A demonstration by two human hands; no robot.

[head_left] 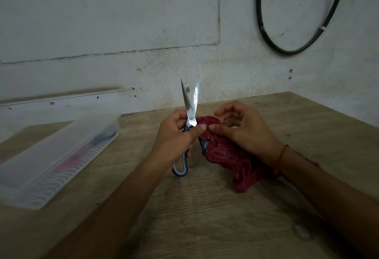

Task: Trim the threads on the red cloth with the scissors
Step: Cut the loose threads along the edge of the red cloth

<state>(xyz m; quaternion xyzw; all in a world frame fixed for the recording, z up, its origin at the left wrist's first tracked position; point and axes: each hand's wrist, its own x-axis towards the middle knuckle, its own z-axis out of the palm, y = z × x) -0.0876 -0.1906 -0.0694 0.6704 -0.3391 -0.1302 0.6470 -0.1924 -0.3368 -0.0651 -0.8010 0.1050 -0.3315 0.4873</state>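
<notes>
My left hand grips the scissors by their blue handles, and the steel blades point up and stand slightly apart. The red cloth lies bunched on the wooden table, just right of the scissors. Its upper end is pinched by my right hand between thumb and fingers, close to the scissors' pivot. No loose thread is clear enough to make out. The lower end of the cloth trails toward my right forearm.
A long clear plastic box holding a pink and a dark item lies at the left of the table. A concrete wall stands close behind the table. A black cable loop hangs on the wall at the upper right.
</notes>
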